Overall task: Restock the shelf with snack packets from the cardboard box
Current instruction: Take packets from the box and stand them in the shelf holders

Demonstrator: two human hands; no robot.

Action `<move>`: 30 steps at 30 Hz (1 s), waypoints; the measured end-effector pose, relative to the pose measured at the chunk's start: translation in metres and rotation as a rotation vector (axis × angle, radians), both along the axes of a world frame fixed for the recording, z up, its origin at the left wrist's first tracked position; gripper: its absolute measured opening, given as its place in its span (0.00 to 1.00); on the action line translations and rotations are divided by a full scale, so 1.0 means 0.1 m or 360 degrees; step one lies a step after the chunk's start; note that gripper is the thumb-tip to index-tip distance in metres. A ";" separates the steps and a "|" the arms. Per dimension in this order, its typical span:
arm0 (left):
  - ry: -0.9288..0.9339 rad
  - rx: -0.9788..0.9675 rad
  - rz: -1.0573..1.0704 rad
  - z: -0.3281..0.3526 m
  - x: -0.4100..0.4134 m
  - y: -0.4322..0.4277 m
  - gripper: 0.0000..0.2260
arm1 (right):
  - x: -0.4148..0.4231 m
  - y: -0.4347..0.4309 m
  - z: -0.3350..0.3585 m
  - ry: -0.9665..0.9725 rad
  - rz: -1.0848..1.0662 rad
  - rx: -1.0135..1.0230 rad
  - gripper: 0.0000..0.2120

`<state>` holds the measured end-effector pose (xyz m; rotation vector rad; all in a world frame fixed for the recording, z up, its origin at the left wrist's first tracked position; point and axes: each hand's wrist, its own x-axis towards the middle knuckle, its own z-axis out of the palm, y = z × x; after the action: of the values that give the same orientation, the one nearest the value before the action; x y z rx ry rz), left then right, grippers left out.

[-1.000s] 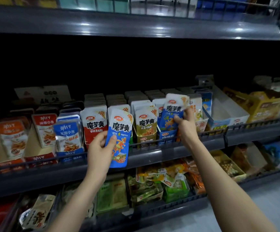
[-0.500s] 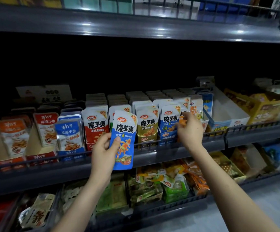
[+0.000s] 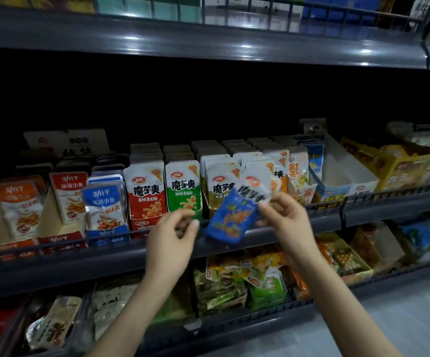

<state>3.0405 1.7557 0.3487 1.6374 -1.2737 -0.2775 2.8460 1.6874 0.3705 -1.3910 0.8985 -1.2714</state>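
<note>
A blue and white snack packet [image 3: 237, 215] hangs tilted and blurred in front of the middle shelf [image 3: 298, 228]. My right hand [image 3: 286, 215] pinches its upper right edge. My left hand [image 3: 175, 235] is just left of the packet with fingers apart, holding nothing. Behind them stand rows of packets: red [image 3: 145, 194], green [image 3: 183, 189] and olive [image 3: 220, 189]. The row of blue packets is mostly hidden by the held packet. The cardboard box is not in view.
Fish snack packets in orange, red and blue [image 3: 105, 202] fill the shelf's left part. A white tray [image 3: 347, 176] and a yellow box [image 3: 401, 166] stand to the right. A lower shelf [image 3: 234, 279] holds mixed packets. An upper shelf [image 3: 208, 39] overhangs.
The blue packet has passed from my left hand to my right and moved rightward, tilting. My left hand has let go and opened. My right hand came down from the blue row.
</note>
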 end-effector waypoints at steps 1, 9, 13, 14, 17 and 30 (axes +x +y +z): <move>-0.0171 0.0005 0.0205 -0.02 0.07 -0.01 0.10 | -0.08 -0.08 0.04 -0.0007 -0.0108 -0.0038 0.02; -0.0490 0.0151 0.0748 -0.27 0.48 -0.15 0.23 | -0.27 -0.76 0.12 0.0109 -0.0274 -0.0268 0.04; -0.0424 0.0050 0.0810 -0.31 0.48 -0.20 0.26 | -0.28 -0.91 0.09 0.0145 -0.0208 -0.0306 0.05; -0.0390 0.0025 0.0827 -0.31 0.48 -0.21 0.26 | -0.30 -0.93 0.09 0.0121 -0.0190 -0.0319 0.06; -0.0346 0.0020 0.0839 -0.33 0.54 -0.23 0.25 | -0.36 -0.96 0.07 0.0162 -0.0111 -0.0354 0.07; -0.0333 0.0054 0.0851 -0.37 0.64 -0.29 0.24 | -0.14 -1.11 -0.16 0.1133 -0.0435 -0.0275 0.14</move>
<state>3.1048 1.7271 0.3114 2.0039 -0.9327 0.2056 2.8321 1.5760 0.3546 -1.9605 1.5253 -1.0668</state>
